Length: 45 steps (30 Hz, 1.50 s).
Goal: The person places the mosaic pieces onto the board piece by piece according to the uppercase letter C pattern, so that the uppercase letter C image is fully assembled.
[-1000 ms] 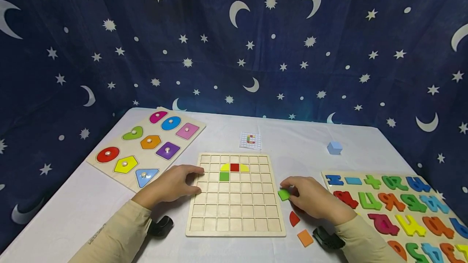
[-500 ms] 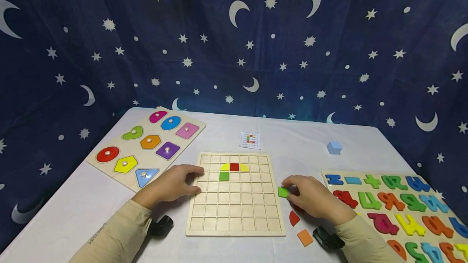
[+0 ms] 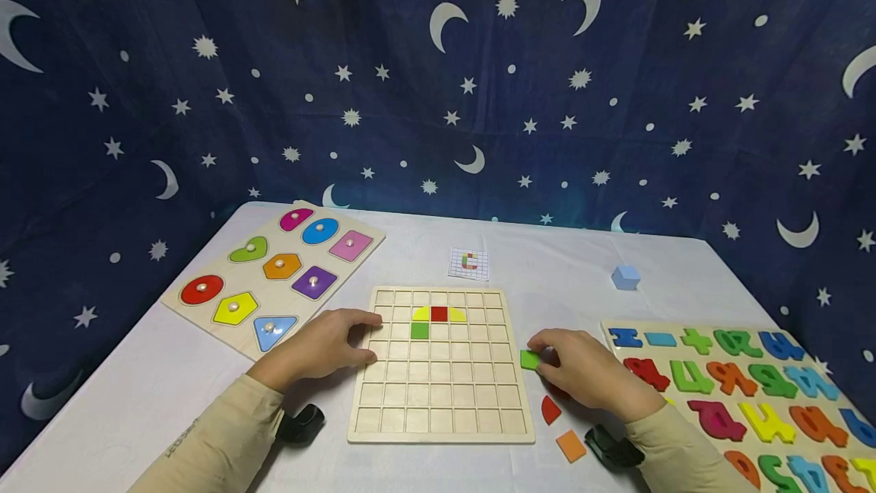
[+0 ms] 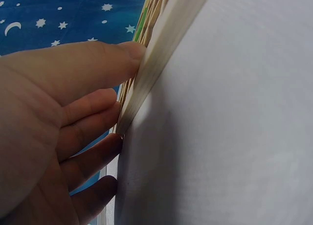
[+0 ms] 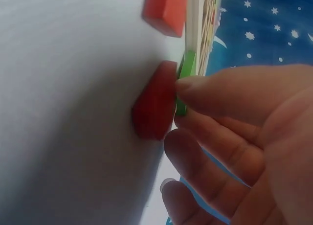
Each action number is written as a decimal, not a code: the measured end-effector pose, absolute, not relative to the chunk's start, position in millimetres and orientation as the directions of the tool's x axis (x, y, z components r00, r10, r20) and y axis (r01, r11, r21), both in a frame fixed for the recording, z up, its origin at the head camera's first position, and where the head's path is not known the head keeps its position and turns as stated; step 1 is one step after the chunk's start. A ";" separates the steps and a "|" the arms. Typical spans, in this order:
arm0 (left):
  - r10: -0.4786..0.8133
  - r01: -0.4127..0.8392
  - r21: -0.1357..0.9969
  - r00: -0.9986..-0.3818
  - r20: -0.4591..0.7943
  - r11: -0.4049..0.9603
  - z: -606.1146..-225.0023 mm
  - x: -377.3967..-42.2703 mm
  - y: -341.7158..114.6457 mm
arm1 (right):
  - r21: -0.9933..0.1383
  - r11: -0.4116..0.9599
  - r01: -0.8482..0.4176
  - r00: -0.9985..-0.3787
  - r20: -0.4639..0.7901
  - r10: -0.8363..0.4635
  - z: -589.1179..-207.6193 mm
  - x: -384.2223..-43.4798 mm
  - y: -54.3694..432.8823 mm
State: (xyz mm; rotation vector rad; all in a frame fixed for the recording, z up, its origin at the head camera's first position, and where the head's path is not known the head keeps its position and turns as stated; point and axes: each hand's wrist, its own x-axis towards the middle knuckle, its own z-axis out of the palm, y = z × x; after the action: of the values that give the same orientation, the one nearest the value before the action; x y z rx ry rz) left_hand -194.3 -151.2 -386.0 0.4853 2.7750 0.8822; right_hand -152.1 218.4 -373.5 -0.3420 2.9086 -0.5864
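A wooden grid board [image 3: 438, 394] lies on the table, holding two yellow quarter circles, a red square [image 3: 439, 314] and a green square [image 3: 420, 331]. My left hand [image 3: 325, 345] rests at its left edge, fingers relaxed; thumb and fingertips touch the rim [image 4: 156, 58] in the left wrist view. Just off the board's right edge, my right hand [image 3: 588, 371] pinches a second green square tile [image 3: 529, 360] between thumb and index finger. Beside that hand lie a red quarter circle [image 3: 550, 410] and an orange square [image 3: 571, 446]. The right wrist view shows the green tile [image 5: 187, 63] nearly edge-on.
Behind the board lies a small pattern card [image 3: 469, 263]. A knobbed shape puzzle [image 3: 267, 287] is at the left, a letter puzzle [image 3: 698, 360] at the right. Farther back on the right sits a light blue block [image 3: 626, 277].
The green tile in my right hand has turned from a slant to line up with the board's edge. That hand has shifted very slightly; the left hand has stayed still.
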 end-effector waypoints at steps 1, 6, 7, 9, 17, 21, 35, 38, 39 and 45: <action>0.363 0.250 0.587 -0.928 -0.081 0.770 -385.8 -194.2 -151.1 | -0.400 0.898 -0.186 -0.963 -0.108 -0.248 -373.1 -152.2 218.3; 0.364 0.248 0.582 -0.927 -0.089 0.774 -385.1 -194.2 -150.9 | -0.413 0.896 -0.165 -0.966 -0.115 -0.231 -369.5 -151.7 217.5; 0.364 0.248 0.582 -0.927 -0.090 0.775 -385.0 -194.2 -150.9 | -0.417 0.894 -0.166 -0.967 -0.111 -0.231 -368.8 -151.6 217.4; 0.366 0.251 0.579 -0.926 -0.090 0.776 -385.0 -194.3 -150.9 | -0.423 0.889 -0.174 -0.966 -0.101 -0.237 -367.9 -151.2 217.4; 0.358 0.246 0.574 -0.930 -0.089 0.781 -386.3 -194.7 -150.9 | -0.440 0.879 -0.181 -0.967 -0.085 -0.242 -363.5 -150.1 214.5; 0.362 0.252 0.574 -0.928 -0.084 0.779 -386.2 -194.9 -151.3 | -0.446 0.876 -0.185 -0.966 -0.080 -0.245 -360.2 -150.7 209.8; 0.357 0.243 0.582 -0.930 -0.087 0.776 -385.5 -194.5 -150.5 | -0.440 0.849 -0.292 -0.946 0.003 -0.324 -355.0 -155.4 189.1; 0.360 0.246 0.581 -0.929 -0.086 0.776 -385.6 -194.5 -150.9 | -0.440 0.842 -0.313 -0.940 0.015 -0.342 -354.7 -156.5 182.5; 0.360 0.247 0.582 -0.929 -0.085 0.775 -385.6 -194.4 -151.0 | -0.437 0.839 -0.324 -0.936 0.022 -0.351 -354.6 -156.9 180.5; 0.359 0.244 0.583 -0.929 -0.088 0.775 -385.5 -194.2 -150.7 | -0.437 0.822 -0.365 -0.920 0.036 -0.389 -353.7 -160.7 167.4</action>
State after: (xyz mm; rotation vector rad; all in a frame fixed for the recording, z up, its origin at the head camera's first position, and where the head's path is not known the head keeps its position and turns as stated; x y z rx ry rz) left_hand -194.2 -150.7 -385.5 0.4765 2.7743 0.8713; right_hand -160.7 167.4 -353.7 -0.6099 2.9463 -0.6900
